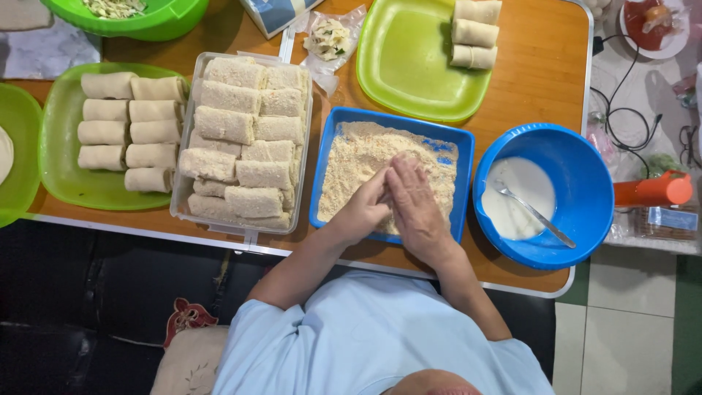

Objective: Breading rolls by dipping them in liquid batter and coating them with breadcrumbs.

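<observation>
A blue rectangular tray (pixel 333 146) full of pale breadcrumbs (pixel 358 157) sits at the table's front edge. My left hand (pixel 363 210) and my right hand (pixel 415 199) are pressed together over the crumbs at the tray's near right. They are cupped around a crumb-coated roll (pixel 404 156), of which only the far tip shows past my fingertips. A blue round bowl (pixel 585 183) with white batter and a metal spoon (pixel 532 213) stands just to the right of the tray.
A clear container (pixel 184 175) of several breaded rolls stands left of the tray. Further left is a green plate (pixel 55 157) of plain rolls. A green square plate (pixel 417 62) at the back holds three plain rolls (pixel 475 33). Cables (pixel 621 110) lie beyond the table's right edge.
</observation>
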